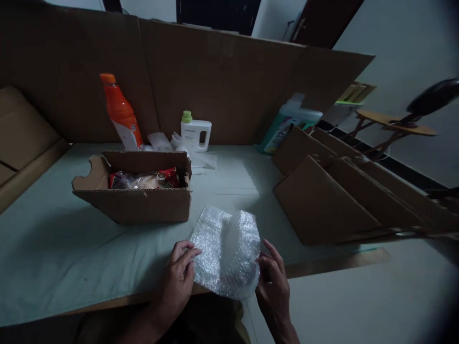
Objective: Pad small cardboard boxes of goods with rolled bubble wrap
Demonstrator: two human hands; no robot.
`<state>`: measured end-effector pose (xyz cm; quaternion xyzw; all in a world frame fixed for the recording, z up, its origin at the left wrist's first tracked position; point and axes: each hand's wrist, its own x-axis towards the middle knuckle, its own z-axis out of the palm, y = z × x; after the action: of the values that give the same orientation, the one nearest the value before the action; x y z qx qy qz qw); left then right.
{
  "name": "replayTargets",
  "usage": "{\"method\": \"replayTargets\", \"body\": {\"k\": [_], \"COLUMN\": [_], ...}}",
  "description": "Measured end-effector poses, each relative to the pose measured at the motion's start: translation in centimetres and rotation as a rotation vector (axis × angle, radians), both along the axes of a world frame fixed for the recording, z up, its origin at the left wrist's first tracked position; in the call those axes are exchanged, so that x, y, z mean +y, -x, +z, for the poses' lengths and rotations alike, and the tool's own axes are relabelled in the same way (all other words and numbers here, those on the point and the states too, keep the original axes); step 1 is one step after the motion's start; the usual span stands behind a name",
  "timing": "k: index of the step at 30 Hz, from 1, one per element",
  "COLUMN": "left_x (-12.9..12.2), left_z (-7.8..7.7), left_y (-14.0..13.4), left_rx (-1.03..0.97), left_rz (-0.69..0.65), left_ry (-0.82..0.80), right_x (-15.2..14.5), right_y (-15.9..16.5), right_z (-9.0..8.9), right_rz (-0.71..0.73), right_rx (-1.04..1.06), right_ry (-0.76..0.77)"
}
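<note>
Your left hand (175, 282) pinches the left edge of a clear, shiny sheet of bubble wrap (208, 258), thumb and fingers closed on it. Your right hand (273, 282) grips the opposite edge, its fingers curled at the rim. The sheet spans the gap between your hands, at the near edge of a table covered in pale green cloth (233, 186), with a raised fold along its middle.

Beyond your left hand stands an open brown cardboard box (150, 206) with a notched left end; inside it lies a red-and-clear plastic packet (154, 180). On your right, a brown cardboard divider box (333, 205) leans at an angle. Behind the open box you have an orange bottle with an orange cap (122, 112), crumpled translucent plastic (159, 142) and a white handled bottle with a green cap (193, 136). Farther right, a teal-filled handled jug (276, 131) sits behind the divider box. A tall brown cardboard panel (222, 86) rises behind all three containers.
</note>
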<state>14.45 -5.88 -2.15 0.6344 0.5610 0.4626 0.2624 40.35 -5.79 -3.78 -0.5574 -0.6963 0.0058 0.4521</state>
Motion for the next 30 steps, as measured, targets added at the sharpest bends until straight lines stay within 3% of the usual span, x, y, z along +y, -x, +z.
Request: {"method": "replayTargets", "body": {"k": [6,12,15,19,22,24,27,30], "left_x": [-0.5,-0.4,1.2,5.2,6.6,5.5,1.7,-1.5], "left_z": [1.5,0.3,0.0,0.4,0.8,0.9,1.1,1.3], "left_y": [0.3,0.5,-0.1,-1.4,-1.5,-0.5,1.7,2.6], "left_rx": [0.006,0.021,0.107,0.262,0.344,0.346,0.287,0.250], "left_rz": [-0.001,-0.024,-0.063,-0.181,-0.151,-0.133,-0.239,-0.302], "left_ry": [-0.026,0.001,-0.027,-0.066,-0.122,-0.169,-0.238,-0.155], "right_x": [-1.8,-2.6,-3.4,-5.1,-5.9,-5.5,-3.7,-1.5], "right_y": [-2.1,-2.5,-2.3,-1.2,0.8,2.4,4.8,6.1], "right_z": [-0.3,-0.4,0.1,1.8,3.2,4.0,5.1,6.1], "right_rz": [0.024,0.155,0.105,-0.027,0.005,0.082,0.123,0.172], "right_rx": [-0.024,-0.240,-0.335,-0.420,-0.445,-0.431,-0.391,-0.359], "right_ry": [0.047,0.054,0.057,-0.013,0.007,0.072,0.132,0.115]}}
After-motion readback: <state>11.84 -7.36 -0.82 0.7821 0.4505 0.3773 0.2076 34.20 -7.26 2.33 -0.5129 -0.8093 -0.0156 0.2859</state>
